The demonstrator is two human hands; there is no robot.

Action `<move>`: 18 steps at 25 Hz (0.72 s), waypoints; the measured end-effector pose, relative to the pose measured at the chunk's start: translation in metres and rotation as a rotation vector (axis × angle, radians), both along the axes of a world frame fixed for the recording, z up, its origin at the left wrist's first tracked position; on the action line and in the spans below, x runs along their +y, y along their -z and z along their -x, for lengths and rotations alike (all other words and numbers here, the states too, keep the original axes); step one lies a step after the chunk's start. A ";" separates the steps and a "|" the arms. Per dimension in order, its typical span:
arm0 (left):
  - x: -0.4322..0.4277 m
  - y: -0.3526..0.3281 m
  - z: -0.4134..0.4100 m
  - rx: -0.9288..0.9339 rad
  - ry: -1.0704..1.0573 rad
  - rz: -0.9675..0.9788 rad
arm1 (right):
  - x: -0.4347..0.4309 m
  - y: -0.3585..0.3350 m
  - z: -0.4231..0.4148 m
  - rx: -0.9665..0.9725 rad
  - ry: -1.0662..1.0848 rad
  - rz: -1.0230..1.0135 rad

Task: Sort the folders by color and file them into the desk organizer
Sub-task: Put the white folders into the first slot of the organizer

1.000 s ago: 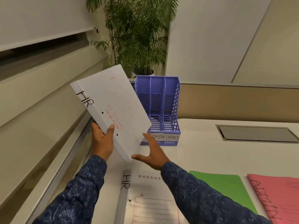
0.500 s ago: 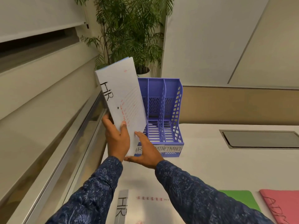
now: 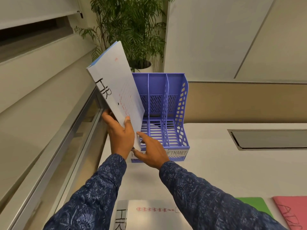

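White HR folder (image 3: 116,92) stands tilted from the gripping left hand (image 3: 120,135); relaxed right hand (image 3: 151,151) touches its corner.

The desk (image 3: 216,171) bears a purple organizer (image 3: 181,113), white folder (image 3: 152,218), green folder (image 3: 255,205), pink folder (image 3: 292,211), perhaps a hatch (image 3: 269,138).

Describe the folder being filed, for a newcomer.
Find the purple slotted plastic organizer at the back of the white desk. At its left side a white card folder marked HR is held tilted by the left hand. The other white HR folder lies flat.
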State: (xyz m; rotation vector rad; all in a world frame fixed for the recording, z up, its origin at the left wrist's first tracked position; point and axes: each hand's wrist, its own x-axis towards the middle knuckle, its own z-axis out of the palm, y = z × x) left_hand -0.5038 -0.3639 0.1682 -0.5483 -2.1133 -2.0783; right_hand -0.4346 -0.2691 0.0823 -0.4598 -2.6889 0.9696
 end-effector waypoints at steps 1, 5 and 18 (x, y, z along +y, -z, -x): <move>0.003 0.000 0.003 -0.006 0.005 0.005 | 0.003 0.001 0.001 0.000 0.006 -0.007; 0.014 0.001 0.011 0.047 0.030 0.000 | 0.003 0.004 0.008 0.010 0.023 -0.088; 0.018 0.000 0.019 0.100 0.082 0.013 | 0.001 0.005 0.015 -0.005 0.037 -0.197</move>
